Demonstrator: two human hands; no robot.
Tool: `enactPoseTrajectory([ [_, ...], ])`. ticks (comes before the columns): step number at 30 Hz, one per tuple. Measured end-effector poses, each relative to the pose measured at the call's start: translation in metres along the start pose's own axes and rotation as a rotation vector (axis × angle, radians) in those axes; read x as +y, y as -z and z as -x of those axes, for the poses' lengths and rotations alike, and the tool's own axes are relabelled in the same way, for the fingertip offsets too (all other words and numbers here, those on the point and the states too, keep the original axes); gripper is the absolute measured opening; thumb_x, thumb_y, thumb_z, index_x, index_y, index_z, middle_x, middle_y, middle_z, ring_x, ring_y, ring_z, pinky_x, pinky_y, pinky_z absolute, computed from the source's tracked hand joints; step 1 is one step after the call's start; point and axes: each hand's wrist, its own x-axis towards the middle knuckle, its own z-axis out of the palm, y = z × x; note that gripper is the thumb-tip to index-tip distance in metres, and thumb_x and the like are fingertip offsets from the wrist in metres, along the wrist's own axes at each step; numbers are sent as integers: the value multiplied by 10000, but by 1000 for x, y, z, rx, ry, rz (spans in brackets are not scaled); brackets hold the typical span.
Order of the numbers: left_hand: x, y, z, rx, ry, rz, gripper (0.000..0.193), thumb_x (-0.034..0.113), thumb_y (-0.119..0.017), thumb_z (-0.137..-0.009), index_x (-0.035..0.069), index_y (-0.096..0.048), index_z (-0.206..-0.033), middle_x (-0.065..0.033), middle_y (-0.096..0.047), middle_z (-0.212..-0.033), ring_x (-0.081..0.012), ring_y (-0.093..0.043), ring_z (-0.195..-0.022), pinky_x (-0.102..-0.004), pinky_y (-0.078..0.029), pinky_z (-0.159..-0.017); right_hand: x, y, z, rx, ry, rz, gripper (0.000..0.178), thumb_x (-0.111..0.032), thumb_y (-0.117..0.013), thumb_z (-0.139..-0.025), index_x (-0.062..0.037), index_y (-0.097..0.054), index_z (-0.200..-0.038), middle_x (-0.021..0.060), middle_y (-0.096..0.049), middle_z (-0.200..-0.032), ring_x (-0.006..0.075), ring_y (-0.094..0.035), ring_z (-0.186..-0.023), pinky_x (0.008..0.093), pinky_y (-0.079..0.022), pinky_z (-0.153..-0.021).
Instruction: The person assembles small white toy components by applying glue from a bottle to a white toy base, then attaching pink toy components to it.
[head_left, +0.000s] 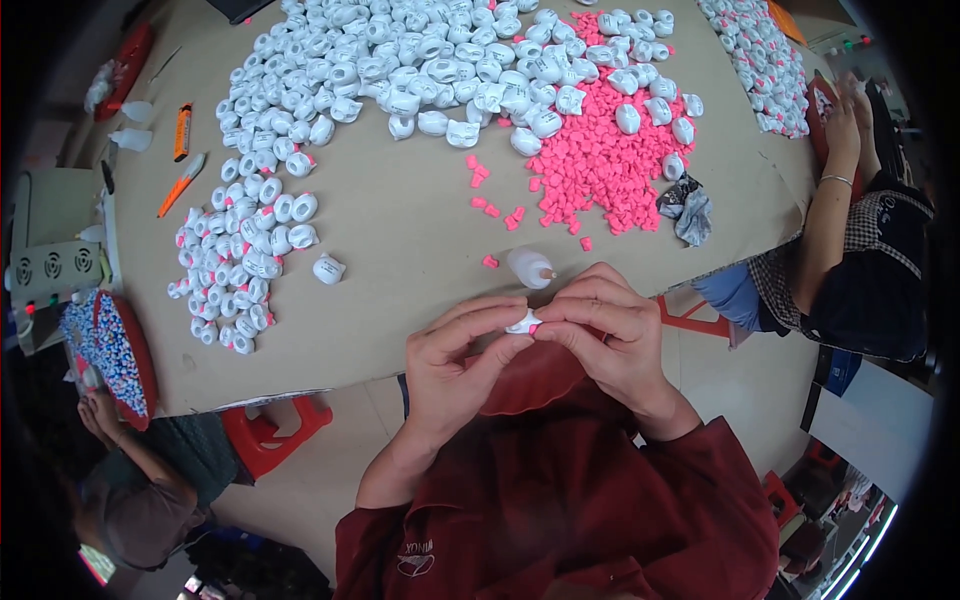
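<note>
My left hand point(450, 350) pinches a small white rounded plastic piece point(520, 325) between thumb and fingers, close to the table's near edge. My right hand point(615, 335) closes on its other side, thumb and fingers at a small pink piece point(534, 331) set against the white one. Fingertips cover much of both pieces, so I cannot tell how far the pink one sits in. Just beyond my hands a whitish squeeze bottle point(530, 268) lies on its side, its tip toward my right hand.
Loose white pieces point(400, 70) heap at the back; pink pieces point(600, 160) pile right of centre beside a crumpled grey wad point(690, 212). White pieces with pink parts point(230, 250) cluster left, near orange cutters point(181, 186). Co-workers' hands point(845, 130) and red stools point(275, 438) flank me.
</note>
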Motion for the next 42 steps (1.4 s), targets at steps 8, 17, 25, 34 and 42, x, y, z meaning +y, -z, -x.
enactPoseTrajectory([
  [8,-1,2,-1,-2,-16,58,297,-123,-604,-763,-35,-602,-1047,-152,-579,-1118,-179,-599,-968,-262,-525,-823,0,-13,0,80,145,64,165,32,-704,-666,-1,-662,-822,77,-622,-788,215,-560,-718,295,-463,-615],
  [17,8,32,-17,353,-259,-628,216,-46,-676,-708,17,-650,-913,-127,-625,-1017,-220,-622,-882,-299,-502,-726,11,-9,6,148,173,134,283,-44,-777,-601,-13,-647,-850,70,-606,-775,225,-550,-709,298,-447,-599],
  [25,34,35,-87,301,-568,-1142,257,16,-691,-702,33,-648,-954,-107,-564,-958,-263,-524,-869,-352,-429,-683,7,-15,-20,214,93,237,381,-104,-797,-587,-36,-629,-922,89,-576,-892,244,-515,-807,335,-431,-692],
  [34,24,21,-135,50,-594,-1347,247,26,-651,-715,19,-605,-957,-85,-569,-932,-255,-522,-842,-358,-446,-723,17,-11,-14,304,239,119,356,-9,-700,-690,26,-560,-1015,140,-607,-986,254,-578,-871,323,-457,-755],
  [42,22,27,-128,1,-688,-1337,285,17,-648,-700,12,-582,-977,-91,-577,-954,-272,-514,-859,-358,-443,-737,11,-5,4,299,69,-323,376,-70,-631,-813,60,-454,-1119,198,-605,-1027,190,-609,-846,256,-469,-730],
])
